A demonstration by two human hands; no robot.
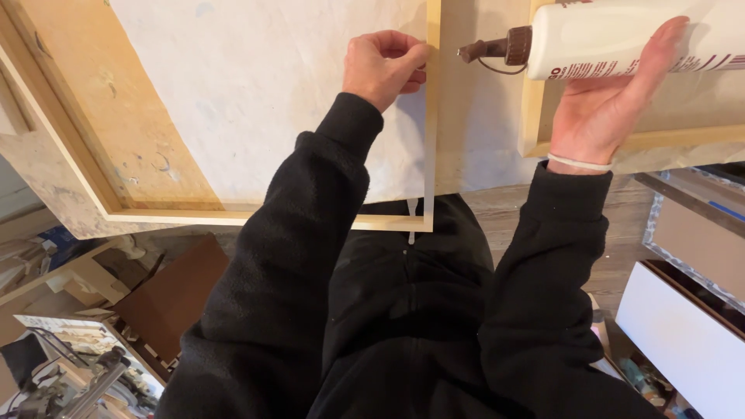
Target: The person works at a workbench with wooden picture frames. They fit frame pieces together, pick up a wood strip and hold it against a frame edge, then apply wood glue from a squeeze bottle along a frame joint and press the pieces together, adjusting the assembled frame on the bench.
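My left hand (384,66) is curled into a fist on the right rail of a pale wooden frame (233,216), pinching its thin edge. A white sheet (256,93) lies inside that frame. My right hand (605,109) grips a white glue bottle (621,39) held sideways, its brown nozzle (497,50) pointing left toward the frame's rail. A thin white band circles my right wrist. Both arms wear black sleeves.
A second wooden frame (644,140) lies under the bottle at the right. White panels (683,341) lean at the lower right. A brown board (174,299) and a cluttered bench with tools (70,365) sit at the lower left, over a wood floor.
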